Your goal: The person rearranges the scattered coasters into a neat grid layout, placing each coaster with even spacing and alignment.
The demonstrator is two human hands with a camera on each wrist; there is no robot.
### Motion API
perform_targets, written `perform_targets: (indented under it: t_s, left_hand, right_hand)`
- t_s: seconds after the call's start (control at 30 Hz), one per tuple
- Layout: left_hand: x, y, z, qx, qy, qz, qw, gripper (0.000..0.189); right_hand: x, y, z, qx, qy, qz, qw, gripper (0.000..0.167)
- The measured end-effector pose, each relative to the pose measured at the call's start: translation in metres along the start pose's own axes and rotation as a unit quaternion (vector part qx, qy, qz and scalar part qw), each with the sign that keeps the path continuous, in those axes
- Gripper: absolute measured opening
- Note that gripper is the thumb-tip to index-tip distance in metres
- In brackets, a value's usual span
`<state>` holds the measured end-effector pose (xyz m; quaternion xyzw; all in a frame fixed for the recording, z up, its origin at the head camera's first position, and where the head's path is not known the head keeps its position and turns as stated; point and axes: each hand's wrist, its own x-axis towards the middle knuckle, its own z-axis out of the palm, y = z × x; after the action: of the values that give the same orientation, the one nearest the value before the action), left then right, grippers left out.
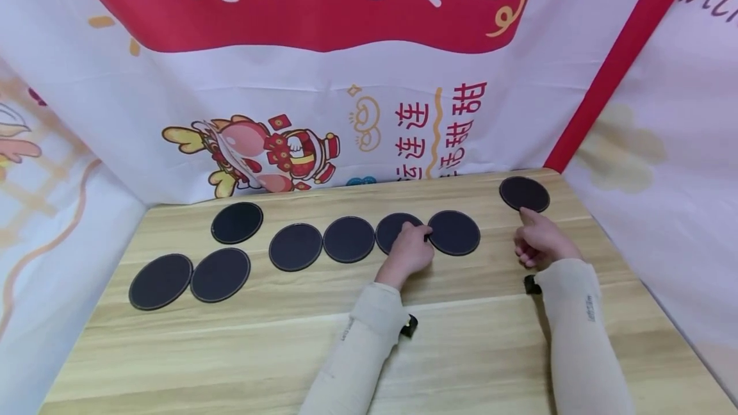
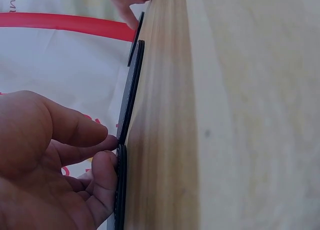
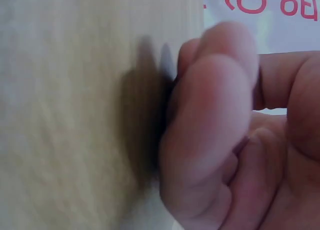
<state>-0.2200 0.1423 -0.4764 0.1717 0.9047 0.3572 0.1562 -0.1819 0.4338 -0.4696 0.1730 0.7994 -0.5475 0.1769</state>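
My left hand (image 1: 407, 250) reaches over a round black coaster (image 1: 389, 229) in the middle row and partly hides it. Its fingertips (image 2: 111, 141) touch down where that coaster meets the neighbouring black coaster (image 1: 455, 234) on the right. My right hand (image 1: 543, 239) is at the far right coaster (image 1: 523, 193), its index finger stretched out to the near edge and the other fingers bent under. In the right wrist view, the bent fingers (image 3: 215, 105) cover most of the coaster. Neither hand grips anything.
Two more coasters, a middle one (image 1: 348, 239) and another (image 1: 296, 247), continue the row leftward. Further left lie an upper coaster (image 1: 237, 223) and a touching pair, one (image 1: 161, 282) beside the other (image 1: 220, 275). Printed cloth (image 1: 323, 82) hangs behind the wooden table (image 1: 473, 351).
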Motion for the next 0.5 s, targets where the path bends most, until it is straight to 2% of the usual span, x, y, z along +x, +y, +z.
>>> perform_targets:
  t_s: [0.1, 0.2, 0.3, 0.4, 0.5]
  left_hand:
    - [-0.001, -0.001, -0.001, -0.004, -0.004, 0.003, 1.0000, 0.043]
    - [-0.001, -0.001, -0.001, -0.006, -0.005, 0.001, 1.0000, 0.044]
    - [-0.001, 0.002, -0.001, 0.000, -0.006, -0.001, 1.0000, 0.043]
    - [-0.002, 0.010, 0.000, 0.037, 0.003, -0.007, 0.9993, 0.042]
    - [-0.002, 0.025, 0.006, 0.081, 0.021, -0.003, 0.9965, 0.043]
  right_hand:
    - [-0.008, 0.000, 0.002, -0.023, 0.004, -0.008, 0.9997, 0.085]
    - [-0.018, -0.001, 0.002, -0.050, 0.009, -0.017, 0.9986, 0.073]
    - [-0.029, 0.000, -0.005, -0.099, 0.020, -0.028, 0.9945, 0.059]
    - [-0.037, 0.002, -0.014, -0.149, 0.040, -0.032, 0.9876, 0.052]
    - [-0.036, 0.005, -0.021, -0.183, 0.069, -0.037, 0.9799, 0.056]
